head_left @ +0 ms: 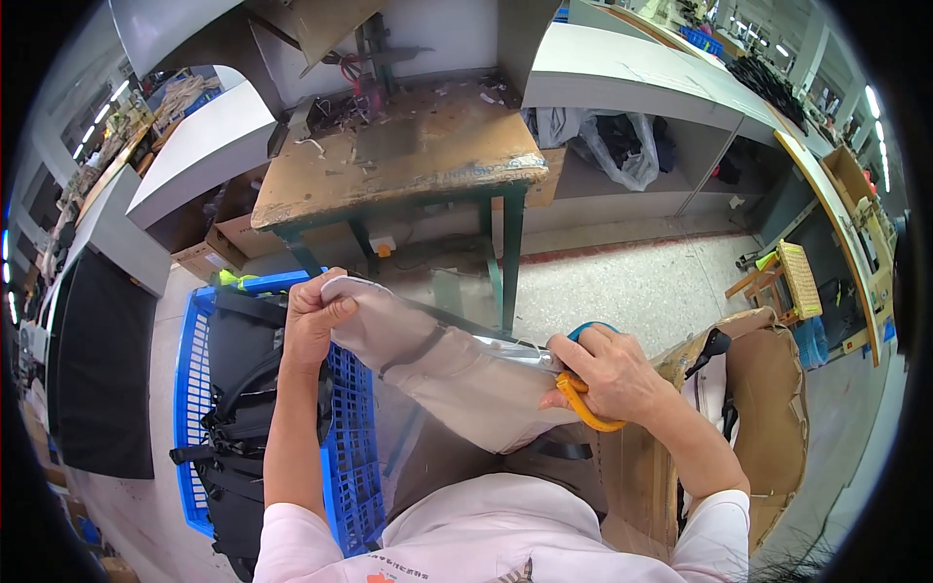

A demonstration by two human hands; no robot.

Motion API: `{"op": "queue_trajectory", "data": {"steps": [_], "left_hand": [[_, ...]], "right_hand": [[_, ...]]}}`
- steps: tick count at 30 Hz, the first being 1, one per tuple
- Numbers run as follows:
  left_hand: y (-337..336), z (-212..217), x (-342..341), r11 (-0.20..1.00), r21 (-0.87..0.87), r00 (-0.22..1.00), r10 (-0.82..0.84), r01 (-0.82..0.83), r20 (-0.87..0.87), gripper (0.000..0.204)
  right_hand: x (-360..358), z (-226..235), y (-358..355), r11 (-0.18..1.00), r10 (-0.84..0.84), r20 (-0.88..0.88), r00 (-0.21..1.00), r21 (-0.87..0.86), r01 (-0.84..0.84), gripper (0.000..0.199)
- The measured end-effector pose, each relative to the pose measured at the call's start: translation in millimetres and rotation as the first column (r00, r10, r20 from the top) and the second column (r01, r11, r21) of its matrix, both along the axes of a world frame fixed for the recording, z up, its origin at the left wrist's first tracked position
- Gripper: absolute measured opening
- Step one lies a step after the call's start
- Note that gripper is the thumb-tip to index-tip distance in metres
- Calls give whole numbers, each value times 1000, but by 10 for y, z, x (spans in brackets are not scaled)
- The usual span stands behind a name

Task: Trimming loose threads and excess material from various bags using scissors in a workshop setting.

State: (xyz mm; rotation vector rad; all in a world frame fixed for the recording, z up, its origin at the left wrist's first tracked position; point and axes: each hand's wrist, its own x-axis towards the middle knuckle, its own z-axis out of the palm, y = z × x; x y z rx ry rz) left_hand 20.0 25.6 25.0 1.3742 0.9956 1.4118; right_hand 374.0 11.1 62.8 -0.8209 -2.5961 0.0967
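Note:
My left hand (313,325) is closed, pinching the upper left end of a beige fabric piece (457,379) and holding it up in front of me. The cloth hangs in a slant down to the right, with a dark strap (413,350) across it. My right hand (614,377) is wrapped round a pair of scissors with an orange and a blue handle loop. The scissors' metal blades (520,354) point left along the cloth's upper edge. Whether the blades are parted there is hard to make out.
On my left stands a blue plastic basket (197,360) heaped with black bags and straps (238,389). An open cardboard box (768,418) is close on my right. Ahead is a worn wooden workbench (408,160) on green legs; a small wooden stool (797,282) stands far right.

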Motion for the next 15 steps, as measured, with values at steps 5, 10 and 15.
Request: {"op": "queue_trajectory", "data": {"steps": [5,10,15], "left_hand": [[-20,103,99,998,-43,999,35,-34,15,18],[0,119,133,999,-40,999,24,-25,-23,21],[-19,149,138,998,-40,998,41,-42,-37,20]], "right_hand": [[34,-106,-11,999,-13,-25,1000,-35,12,41],[12,-5,0,996,-36,-25,999,-85,34,41],[65,41,48,941,-188,-221,957,-321,110,59]]}}
